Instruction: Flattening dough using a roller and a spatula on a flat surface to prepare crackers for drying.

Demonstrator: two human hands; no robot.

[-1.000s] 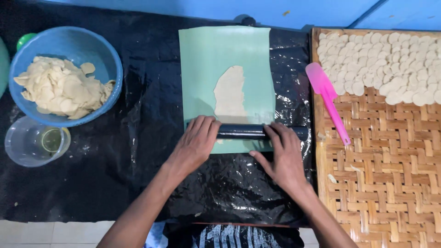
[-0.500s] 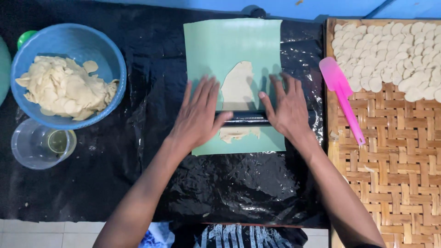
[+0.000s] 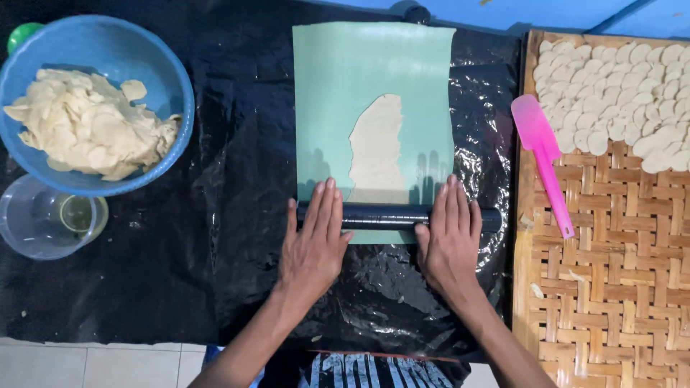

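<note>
Blue bowl (image 3: pixel 154 65) of pale dough scraps (image 3: pixel 86 122) sits far left on the tabletop, a clear plastic cup (image 3: pixel 43 226) touching its near rim, a green round object (image 3: pixel 25 32) peeking out behind it. On the right, a woven bamboo tray (image 3: pixel 604 287) carries rows of small round dough discs (image 3: pixel 618 79) at its far end and a pink spatula (image 3: pixel 543 162), handle pointing toward the person. Nothing lies between the hands and the roller. Dark rolling pin (image 3: pixel 388 215) lies across the near edge of a green sheet (image 3: pixel 338 86), long axis left-right, ends pointing at bowl side and tray side. A flattened dough strip (image 3: pixel 375 147) on the sheet runs away from the pin, lengthwise front to back. Left hand (image 3: pixel 313 248) and right hand (image 3: pixel 449 241) rest flat on the pin, fingers extended and open, palms pressing, not curled round it. Tabletop is covered in crinkled black plastic (image 3: pixel 237 215); blue wall behind, pale tiled floor below.
</note>
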